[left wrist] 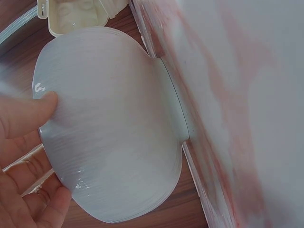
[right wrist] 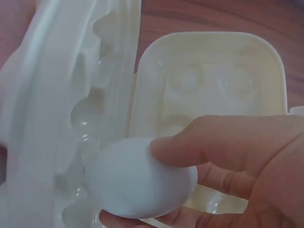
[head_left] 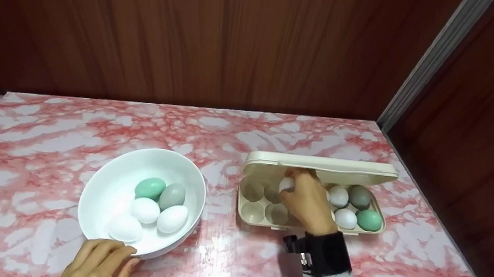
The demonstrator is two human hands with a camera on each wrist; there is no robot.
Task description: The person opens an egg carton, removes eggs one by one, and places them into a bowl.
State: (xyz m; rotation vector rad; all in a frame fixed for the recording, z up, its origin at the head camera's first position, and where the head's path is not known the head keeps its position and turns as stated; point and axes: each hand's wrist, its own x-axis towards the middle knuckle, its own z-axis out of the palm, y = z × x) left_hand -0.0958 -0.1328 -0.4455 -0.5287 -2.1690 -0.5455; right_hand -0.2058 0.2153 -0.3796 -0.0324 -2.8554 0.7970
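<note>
Inside the egg carton point(head_left: 261, 222), under its raised lid point(head_left: 322, 163), my right hand point(head_left: 311, 202) holds a white egg point(right wrist: 137, 178) between thumb and fingers. White, dark grey and green eggs point(head_left: 369, 220) fill hollows at the carton's right end; the left hollows point(head_left: 252, 212) hold none. My left hand point(head_left: 98, 263) grips the near rim of a white bowl point(head_left: 105, 178), its thumb point(left wrist: 31, 114) against the outer wall in the left wrist view. Several eggs lie in the bowl: a green one point(head_left: 150, 188), a grey one point(head_left: 172, 196) and white ones point(head_left: 173, 219).
Bowl and carton stand apart on a red-and-white marbled tabletop point(head_left: 217, 245). A dark wood panel point(head_left: 193, 36) rises behind the table, with another panel point(head_left: 472, 134) along the right side. A black wrist strap point(head_left: 326, 254) is on my right arm.
</note>
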